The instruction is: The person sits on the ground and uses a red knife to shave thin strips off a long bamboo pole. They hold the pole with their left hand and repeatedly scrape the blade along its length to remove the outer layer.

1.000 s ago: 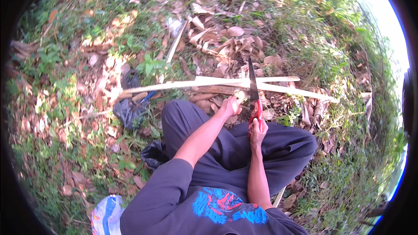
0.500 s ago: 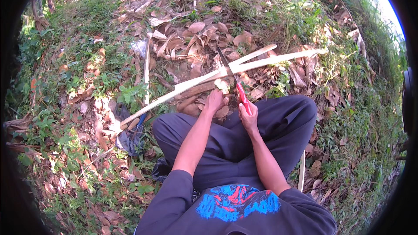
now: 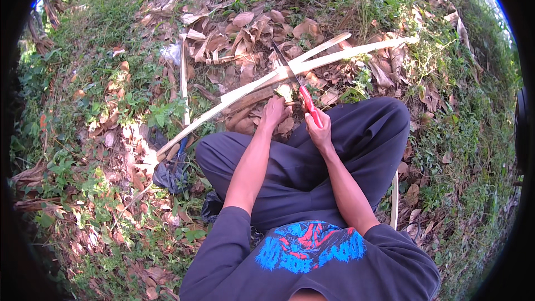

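Person sits on ground, legs folded, long pale bamboo strip lying across in front of knees over dry leaves. Right hand clamped round red handle of knife, blade resting on strip. Left hand pressed on strip just beside blade — fingers curled, full grip hard to tell.

Risks, judged:
- blade slips off smooth strip toward left fingers — too near
- strip rolls on loose leaves, cut wanders
- split edge splinters into palm
- knee close under handle if stroke overshoots
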